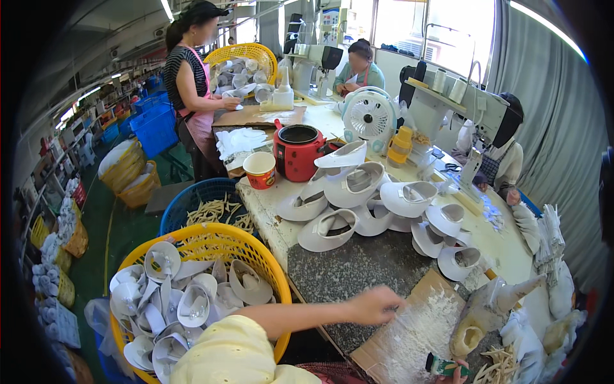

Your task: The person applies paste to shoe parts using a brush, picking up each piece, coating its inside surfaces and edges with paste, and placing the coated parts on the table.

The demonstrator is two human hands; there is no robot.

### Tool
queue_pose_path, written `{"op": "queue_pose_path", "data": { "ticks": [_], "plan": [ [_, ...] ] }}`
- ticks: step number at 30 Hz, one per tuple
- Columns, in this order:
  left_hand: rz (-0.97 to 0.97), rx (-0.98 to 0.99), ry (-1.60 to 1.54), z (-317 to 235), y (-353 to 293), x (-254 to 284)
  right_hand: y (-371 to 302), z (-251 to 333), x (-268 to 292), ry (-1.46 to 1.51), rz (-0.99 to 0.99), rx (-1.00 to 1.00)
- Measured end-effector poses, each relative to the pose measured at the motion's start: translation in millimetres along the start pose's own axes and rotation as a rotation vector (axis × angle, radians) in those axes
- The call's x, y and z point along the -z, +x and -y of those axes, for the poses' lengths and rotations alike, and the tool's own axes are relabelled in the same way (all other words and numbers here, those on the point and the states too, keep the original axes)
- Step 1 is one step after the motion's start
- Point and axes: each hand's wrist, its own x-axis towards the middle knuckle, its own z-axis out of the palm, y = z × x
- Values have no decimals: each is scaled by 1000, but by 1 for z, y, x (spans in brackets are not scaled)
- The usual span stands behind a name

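Observation:
My left hand (377,305) reaches over the cardboard sheet (419,320), its fingers bent and smeared by motion; I cannot tell whether it holds anything. At the lower edge my right hand (458,372) is closed around a brush (441,365) with a green handle, partly cut off by the frame. White residue coats the cardboard beneath. Beside the brush stands a glue-crusted, cream-coloured container (469,338) with a round opening and a cone. Beyond my left hand, white shaped pieces like shoe uppers (328,230) are stacked on the dark speckled board (358,281).
A yellow basket (281,281) of white pieces stands at my left, before a blue basket (167,214) of pale strips. A red pot (298,153), a paper tub (259,170) and a fan (371,114) stand farther back. Three people work around the table, near sewing machines (473,115).

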Motion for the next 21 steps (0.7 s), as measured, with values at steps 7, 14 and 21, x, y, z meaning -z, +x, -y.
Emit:
{"op": "queue_pose_path", "data": {
  "ticks": [7, 14, 21],
  "plan": [
    [421, -233, 439, -10, 11, -71, 5, 17, -9, 441, 42, -256],
    [144, 14, 669, -9, -44, 25, 5, 20, -10, 583, -198, -545],
    [-864, 447, 521, 22, -180, 134, 8, -47, 11, 36, -40, 71]
  ]
}}
